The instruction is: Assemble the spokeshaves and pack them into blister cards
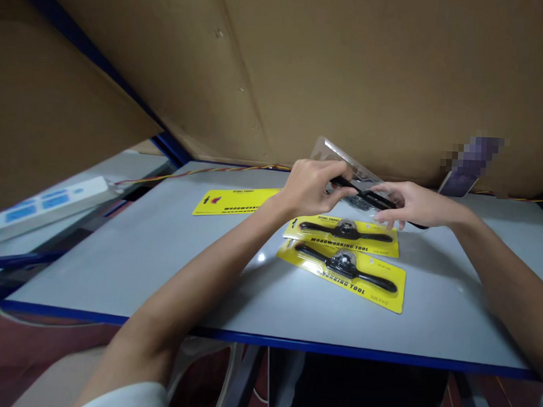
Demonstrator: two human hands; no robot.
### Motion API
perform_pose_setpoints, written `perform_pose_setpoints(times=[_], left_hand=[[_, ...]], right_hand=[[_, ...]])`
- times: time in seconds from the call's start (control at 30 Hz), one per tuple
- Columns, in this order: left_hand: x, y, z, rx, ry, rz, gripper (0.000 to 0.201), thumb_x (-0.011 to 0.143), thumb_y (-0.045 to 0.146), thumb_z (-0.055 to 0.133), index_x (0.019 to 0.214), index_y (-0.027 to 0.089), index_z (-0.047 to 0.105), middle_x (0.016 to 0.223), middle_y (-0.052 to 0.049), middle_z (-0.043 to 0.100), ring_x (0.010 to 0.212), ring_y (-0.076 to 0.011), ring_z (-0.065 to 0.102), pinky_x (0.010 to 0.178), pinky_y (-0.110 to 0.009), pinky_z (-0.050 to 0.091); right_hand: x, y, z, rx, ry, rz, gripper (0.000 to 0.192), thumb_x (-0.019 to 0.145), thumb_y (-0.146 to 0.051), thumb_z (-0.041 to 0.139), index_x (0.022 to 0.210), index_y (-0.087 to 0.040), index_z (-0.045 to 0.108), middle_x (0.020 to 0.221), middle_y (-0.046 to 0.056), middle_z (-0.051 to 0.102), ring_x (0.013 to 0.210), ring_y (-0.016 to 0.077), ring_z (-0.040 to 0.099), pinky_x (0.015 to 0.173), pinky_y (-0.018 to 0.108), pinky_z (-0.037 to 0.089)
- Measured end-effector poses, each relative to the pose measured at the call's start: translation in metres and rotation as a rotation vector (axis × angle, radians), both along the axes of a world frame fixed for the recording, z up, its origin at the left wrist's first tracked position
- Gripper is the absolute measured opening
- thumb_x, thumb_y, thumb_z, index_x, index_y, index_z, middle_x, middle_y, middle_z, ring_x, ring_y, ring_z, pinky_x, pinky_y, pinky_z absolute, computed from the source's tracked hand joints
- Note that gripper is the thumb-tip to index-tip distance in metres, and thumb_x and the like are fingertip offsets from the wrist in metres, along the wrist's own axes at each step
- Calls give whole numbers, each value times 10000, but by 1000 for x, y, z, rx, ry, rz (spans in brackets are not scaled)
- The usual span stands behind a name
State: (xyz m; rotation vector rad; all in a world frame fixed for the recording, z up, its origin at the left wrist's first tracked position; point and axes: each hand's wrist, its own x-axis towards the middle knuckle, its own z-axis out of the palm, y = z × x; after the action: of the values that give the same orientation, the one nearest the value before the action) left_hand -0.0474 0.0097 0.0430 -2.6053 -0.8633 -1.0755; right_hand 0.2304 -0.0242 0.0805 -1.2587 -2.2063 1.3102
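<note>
Yellow cards [340, 272], black tools [346, 265]

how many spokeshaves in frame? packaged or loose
3. One loose black spokeshave held between the left hand and right hand. Two more sealed on yellow cards: the far card and the near card. None visible elsewhere.

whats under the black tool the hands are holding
Both the left hand and right hand hold the black spokeshave above two packaged spokeshaves on yellow cards lying on the grey table. The hands and tool hide the farther card's top edge.
</note>
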Motion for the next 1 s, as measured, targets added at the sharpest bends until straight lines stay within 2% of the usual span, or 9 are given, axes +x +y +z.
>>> perform_pose_setpoints(times=[0.1, 0.2, 0.33, 0.43, 0.5, 0.63, 0.77, 0.9, 1.0], left_hand=[[-1, 0, 9, -52, 63, 44, 440, 995, 629, 580, 985, 219, 737, 889, -37, 741, 829, -217, 692, 755, -341, 502], [-5, 8, 11, 1, -9, 142, 430, 1011, 616, 575, 1122, 232, 734, 1092, -81, 725, 1037, -268, 678, 911, -417, 521], [-31, 27, -9, -28, -128, 369, 446, 1084, 549, 434, 1309, 238, 661, 1224, -114, 687, 1174, -286, 636, 1034, -464, 499], [-63, 33, -38, -255, 60, 556, 497, 1080, 553, 381, 1254, 215, 701, 1200, -149, 708, 1214, -346, 613, 1058, -527, 487], [-79, 32, -57, -439, 210, 702, 528, 1048, 578, 416, 1299, 208, 697, 1333, -195, 674, 1290, -415, 573, 1061, -594, 469], [-88, 26, -76, -556, 257, 762, 500, 1035, 548, 425, 1281, 188, 668, 1375, -209, 643, 1304, -416, 564, 1066, -579, 454], [-85, 27, -72, -455, 176, 754, 467, 1053, 539, 394, 1209, 163, 625, 1290, -210, 664, 1270, -389, 581, 1079, -525, 436], [-92, 31, -62, -264, 35, 755, 530, 1068, 631, 339, 1207, 177, 575, 1150, -181, 706, 1159, -363, 645, 1057, -496, 440], [-96, 29, -53, -79, -106, 646, 499, 1043, 652, 421, 1227, 211, 565, 1036, -132, 713, 1070, -338, 676, 1015, -482, 466]], right_hand=[[-4, 1, -7, -29, 0, 13, 603, 812, -496, 851, 1311, -200, 688, 782, 21, 746, 638, 198, 693, 555, 312, 538], [-8, 3, -20, -175, 135, 25, 463, 831, -521, 828, 1140, -224, 651, 691, -8, 708, 549, 163, 639, 520, 299, 504], [-6, 7, -31, -313, 204, -57, 436, 805, -583, 823, 926, -246, 574, 691, 6, 688, 571, 178, 650, 515, 319, 513], [1, 12, -31, -212, 109, -38, 401, 815, -589, 792, 933, -241, 631, 775, 27, 708, 686, 210, 672, 618, 359, 542], [7, 15, -29, -70, 1, 21, 394, 829, -602, 758, 949, -231, 701, 885, 52, 729, 814, 240, 680, 726, 388, 545], [12, 20, -31, 216, -171, 116, 439, 815, -660, 726, 867, -225, 759, 1117, 104, 692, 1023, 296, 650, 919, 449, 509], [13, 25, -43, 356, -110, 82, 443, 813, -669, 711, 864, -233, 765, 1170, 118, 632, 1085, 303, 607, 1000, 471, 466], [14, 30, -53, 413, 16, -49, 454, 832, -665, 682, 702, -230, 671, 888, 50, 551, 836, 229, 534, 810, 419, 461], [15, 29, -53, 391, 122, -114, 440, 815, -639, 721, 693, -221, 655, 802, 19, 535, 774, 196, 497, 745, 376, 434]])
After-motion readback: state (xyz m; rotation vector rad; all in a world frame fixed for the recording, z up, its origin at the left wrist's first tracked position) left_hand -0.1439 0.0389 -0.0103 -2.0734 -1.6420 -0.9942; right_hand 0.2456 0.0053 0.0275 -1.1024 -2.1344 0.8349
